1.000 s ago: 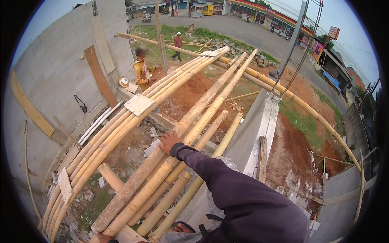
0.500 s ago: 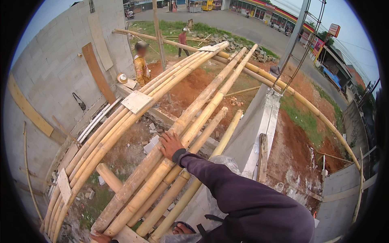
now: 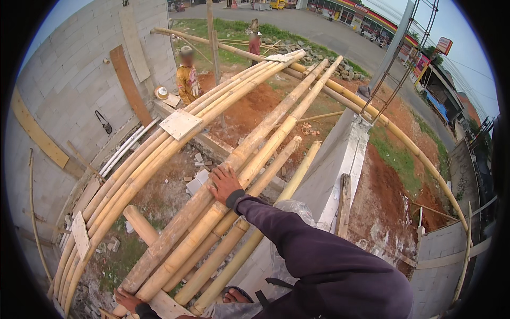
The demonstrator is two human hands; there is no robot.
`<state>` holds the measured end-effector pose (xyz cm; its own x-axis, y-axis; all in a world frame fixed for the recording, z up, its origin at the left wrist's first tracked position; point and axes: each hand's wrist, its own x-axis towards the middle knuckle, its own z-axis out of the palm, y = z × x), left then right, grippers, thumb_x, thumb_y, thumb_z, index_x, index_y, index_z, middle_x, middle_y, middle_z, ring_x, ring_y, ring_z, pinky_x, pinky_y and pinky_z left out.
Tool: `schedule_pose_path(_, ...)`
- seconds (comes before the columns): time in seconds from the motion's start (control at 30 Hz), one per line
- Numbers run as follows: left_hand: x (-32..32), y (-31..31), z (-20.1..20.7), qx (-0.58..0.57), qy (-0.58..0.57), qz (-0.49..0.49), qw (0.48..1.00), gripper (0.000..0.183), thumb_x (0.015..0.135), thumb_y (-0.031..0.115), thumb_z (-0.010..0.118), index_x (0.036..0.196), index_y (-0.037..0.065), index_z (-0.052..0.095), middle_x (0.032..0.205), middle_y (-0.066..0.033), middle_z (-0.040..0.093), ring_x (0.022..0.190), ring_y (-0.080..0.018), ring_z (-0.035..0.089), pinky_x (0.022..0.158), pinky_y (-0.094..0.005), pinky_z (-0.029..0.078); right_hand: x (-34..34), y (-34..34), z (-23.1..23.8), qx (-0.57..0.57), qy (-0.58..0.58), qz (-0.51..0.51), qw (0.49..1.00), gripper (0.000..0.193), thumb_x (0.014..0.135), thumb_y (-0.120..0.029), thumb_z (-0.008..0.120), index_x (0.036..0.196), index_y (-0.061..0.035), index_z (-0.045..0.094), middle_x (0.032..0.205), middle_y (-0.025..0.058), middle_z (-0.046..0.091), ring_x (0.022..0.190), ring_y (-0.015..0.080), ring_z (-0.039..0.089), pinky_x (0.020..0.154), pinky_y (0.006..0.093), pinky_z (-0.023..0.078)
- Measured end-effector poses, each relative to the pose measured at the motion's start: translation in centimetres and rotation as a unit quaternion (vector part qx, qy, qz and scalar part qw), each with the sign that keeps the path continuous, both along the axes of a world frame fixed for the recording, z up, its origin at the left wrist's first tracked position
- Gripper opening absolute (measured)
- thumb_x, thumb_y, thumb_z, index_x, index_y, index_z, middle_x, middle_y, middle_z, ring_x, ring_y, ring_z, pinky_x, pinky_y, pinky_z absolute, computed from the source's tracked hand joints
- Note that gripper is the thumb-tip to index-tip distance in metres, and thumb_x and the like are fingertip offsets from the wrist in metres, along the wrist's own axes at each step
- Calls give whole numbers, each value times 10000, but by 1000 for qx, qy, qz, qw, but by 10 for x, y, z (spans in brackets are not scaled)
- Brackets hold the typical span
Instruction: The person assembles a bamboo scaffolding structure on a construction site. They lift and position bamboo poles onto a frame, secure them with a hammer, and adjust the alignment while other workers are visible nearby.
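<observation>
Left hand (image 3: 127, 301) half-hidden beneath bamboo poles (image 3: 212, 212), grip unclear.

Right hand (image 3: 224, 183) lies flat on the near bundle of bamboo poles (image 3: 249, 154), left hand (image 3: 127, 299) at the bundle's lower end by the bottom edge. A second bamboo bundle (image 3: 143, 154) runs to the left with a flat board (image 3: 180, 123) on top, block wall (image 3: 69, 90) further left. Concrete wall (image 3: 340, 159) right of the poles, two people (image 3: 187, 80) behind at the far ends, road (image 3: 329, 37) beyond.
</observation>
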<state>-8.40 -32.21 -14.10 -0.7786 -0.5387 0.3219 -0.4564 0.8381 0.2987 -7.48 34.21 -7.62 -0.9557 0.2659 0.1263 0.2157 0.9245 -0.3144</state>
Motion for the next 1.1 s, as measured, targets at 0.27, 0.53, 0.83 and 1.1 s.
schedule_pose_path(0.27, 4, 9, 7, -3, 2, -9, 1000, 561, 1054, 530, 326, 1456, 164, 465, 1371, -203, 471, 1161, -404, 568, 938, -506, 473, -1, -1, -3, -18, 17, -2, 1000, 529, 1020, -442, 418, 1406, -92, 507, 1523, 117, 416, 1476, 296, 274, 1221, 545, 152)
schedule_pose_path(0.53, 6, 20, 14, -45, -12, -7, 999, 539, 1058, 513, 323, 1461, 183, 461, 1370, -200, 480, 1116, -406, 596, 892, -522, 489, -1, -4, 8, -3, -22, -8, 1000, 560, 1012, -447, 437, 1434, -81, 470, 1538, 131, 395, 1492, 304, 245, 1227, 539, 154)
schedule_pose_path(0.83, -7, -1, -11, 12, 18, -13, 1000, 537, 1066, 498, 321, 1473, 168, 438, 1349, -226, 460, 1170, -404, 559, 945, -522, 485, 25, 115, 55, 11, -96, -77, 992, 834, 891, -204, 565, 1587, -53, 130, 1148, 296, 633, 1012, 425, 649, 911, 538, 481)
schedule_pose_path(1.1, 6, 41, 33, 60, 22, -23, 998, 475, 1059, 406, 405, 1429, 118, 483, 1322, -231, 486, 1121, -408, 583, 921, -499, 496, 60, 312, 156, -44, -17, -464, 885, 510, 898, -272, 625, 1331, -17, 542, 1258, 296, 620, 1196, 418, 599, 1016, 497, 477)
